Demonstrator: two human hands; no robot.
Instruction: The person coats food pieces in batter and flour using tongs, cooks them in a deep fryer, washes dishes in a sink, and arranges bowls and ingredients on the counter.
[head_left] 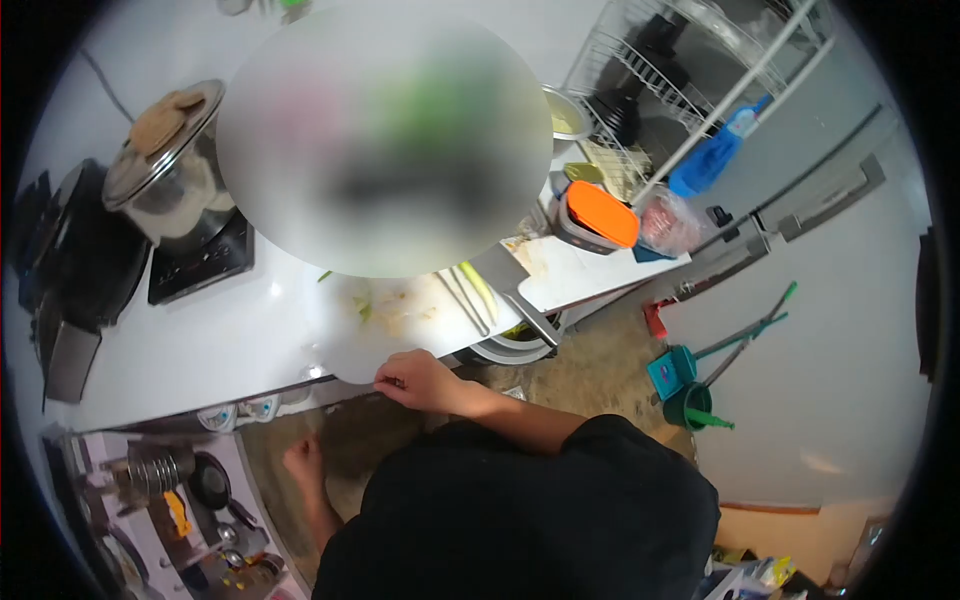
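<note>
My right hand (418,382) is at the counter's front edge, beside the lower rim of a white board (352,345). Its fingers are curled together; whatever they may hold is too small to make out. Lower and to the left, my left hand (303,458) hangs in front of the counter, closed, with nothing visible in it. Green scraps and brownish stains mark the board. To its right lie a thin metal utensil (466,305), a pale green vegetable stalk (478,285) and a broad-bladed knife (500,272), its handle over the edge. A large blur hides the counter's back.
A lidded pot (185,195) stands on a black cooktop (203,262), beside a dark pan (95,250). An orange-lidded container (603,213) and wire rack (640,75) are at the right. Below are a metal bowl (510,350), a green bucket (688,408) and a utensil shelf (225,445).
</note>
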